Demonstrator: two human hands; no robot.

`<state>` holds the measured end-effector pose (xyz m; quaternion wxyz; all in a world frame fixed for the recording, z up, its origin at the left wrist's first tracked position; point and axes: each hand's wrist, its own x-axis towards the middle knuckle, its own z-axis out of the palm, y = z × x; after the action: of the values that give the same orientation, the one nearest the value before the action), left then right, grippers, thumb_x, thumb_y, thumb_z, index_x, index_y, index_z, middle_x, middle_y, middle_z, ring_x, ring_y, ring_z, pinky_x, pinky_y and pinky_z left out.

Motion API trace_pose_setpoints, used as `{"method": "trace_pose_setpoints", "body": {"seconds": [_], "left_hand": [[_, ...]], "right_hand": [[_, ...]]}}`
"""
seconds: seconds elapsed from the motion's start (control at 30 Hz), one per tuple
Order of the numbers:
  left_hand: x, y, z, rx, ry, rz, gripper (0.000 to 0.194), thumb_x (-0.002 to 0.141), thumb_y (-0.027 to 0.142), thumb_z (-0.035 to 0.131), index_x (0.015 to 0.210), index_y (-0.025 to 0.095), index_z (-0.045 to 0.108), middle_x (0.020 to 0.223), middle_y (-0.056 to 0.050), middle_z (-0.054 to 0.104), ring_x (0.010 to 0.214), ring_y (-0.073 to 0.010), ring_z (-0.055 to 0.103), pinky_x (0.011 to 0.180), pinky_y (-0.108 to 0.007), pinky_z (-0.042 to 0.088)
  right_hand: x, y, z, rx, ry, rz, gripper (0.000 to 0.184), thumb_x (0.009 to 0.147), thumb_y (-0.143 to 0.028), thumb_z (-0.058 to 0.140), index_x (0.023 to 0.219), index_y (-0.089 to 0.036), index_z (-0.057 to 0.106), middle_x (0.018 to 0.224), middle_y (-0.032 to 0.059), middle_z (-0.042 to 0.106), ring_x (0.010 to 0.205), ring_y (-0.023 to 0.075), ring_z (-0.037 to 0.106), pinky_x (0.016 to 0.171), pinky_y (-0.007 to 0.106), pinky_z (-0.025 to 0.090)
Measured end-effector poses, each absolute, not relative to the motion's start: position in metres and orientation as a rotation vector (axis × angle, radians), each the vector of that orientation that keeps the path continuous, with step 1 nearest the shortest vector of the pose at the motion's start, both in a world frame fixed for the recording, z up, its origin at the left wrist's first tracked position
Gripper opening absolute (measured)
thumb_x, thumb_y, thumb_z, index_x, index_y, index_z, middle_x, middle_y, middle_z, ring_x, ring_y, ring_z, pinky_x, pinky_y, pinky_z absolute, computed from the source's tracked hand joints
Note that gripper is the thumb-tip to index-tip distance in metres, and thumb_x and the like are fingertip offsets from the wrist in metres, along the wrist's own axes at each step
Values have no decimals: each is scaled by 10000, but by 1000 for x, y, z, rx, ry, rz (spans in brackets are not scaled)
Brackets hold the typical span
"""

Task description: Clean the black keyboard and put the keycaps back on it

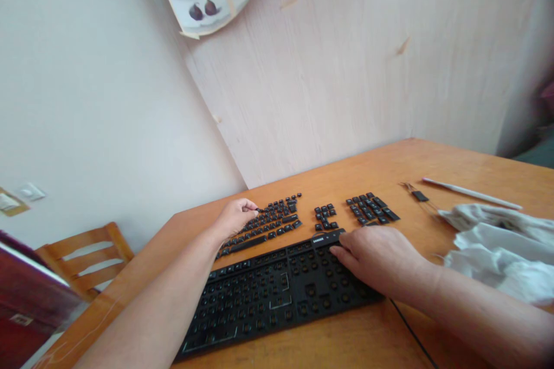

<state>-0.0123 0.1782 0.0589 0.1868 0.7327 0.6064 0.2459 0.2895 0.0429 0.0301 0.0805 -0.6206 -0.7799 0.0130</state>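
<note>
A black keyboard [298,294] lies at an angle on the wooden table, most of its switches bare, with a row of keys still along its top left. My right hand [374,256] grips its upper right corner, thumb on top. Beyond the keyboard, my left hand [237,218] is closed in a pinch, with a small black keycap [258,210] at the fingertips. Under and beside that hand lie rows of loose keycaps [277,225], partly hidden by it. A smaller keycap group [324,217] and a number-pad group [371,207] sit farther right.
On the right of the table [346,176] are crumpled pale cloths [504,262], a white pencil-like stick [471,193] and a small black tool with wire loops [419,195]. A cable [413,331] runs off the keyboard. A wooden chair [89,256] stands left; walls rise behind.
</note>
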Motion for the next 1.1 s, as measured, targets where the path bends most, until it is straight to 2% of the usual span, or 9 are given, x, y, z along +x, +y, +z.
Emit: {"method": "trace_pose_setpoints", "body": {"seconds": [0.2, 0.43, 0.73, 1.1], "left_hand": [[-10, 124, 67, 2048, 1646, 617, 277, 695, 359, 645, 893, 169, 684, 835, -33, 701, 765, -166, 622, 733, -285, 473], [-16, 83, 56, 2090, 1627, 582, 240, 731, 371, 646, 872, 186, 703, 825, -26, 697, 775, -169, 619, 728, -276, 466], [-26, 75, 41, 2123, 1649, 580, 213, 739, 349, 658, 858, 187, 728, 891, -46, 682, 830, -186, 633, 772, -293, 481], [-23, 75, 46, 2262, 1653, 519, 131, 735, 295, 665, 790, 195, 729, 828, -23, 678, 805, -173, 631, 763, -287, 463]], "right_hand": [[290, 42, 32, -1842, -2360, -4, 511, 929, -512, 328, 742, -202, 689, 773, 122, 713, 750, 286, 684, 625, 349, 454], [291, 42, 30, -1827, -2378, -3, 519, 931, -515, 312, 749, -204, 685, 803, 119, 715, 780, 302, 685, 641, 373, 464], [291, 42, 33, -1839, -2371, 21, 506, 925, -511, 334, 782, -193, 701, 830, 137, 716, 808, 295, 684, 671, 375, 474], [291, 41, 35, -1854, -2374, 54, 488, 917, -499, 350, 808, -188, 710, 860, 154, 717, 835, 309, 684, 695, 396, 482]]}}
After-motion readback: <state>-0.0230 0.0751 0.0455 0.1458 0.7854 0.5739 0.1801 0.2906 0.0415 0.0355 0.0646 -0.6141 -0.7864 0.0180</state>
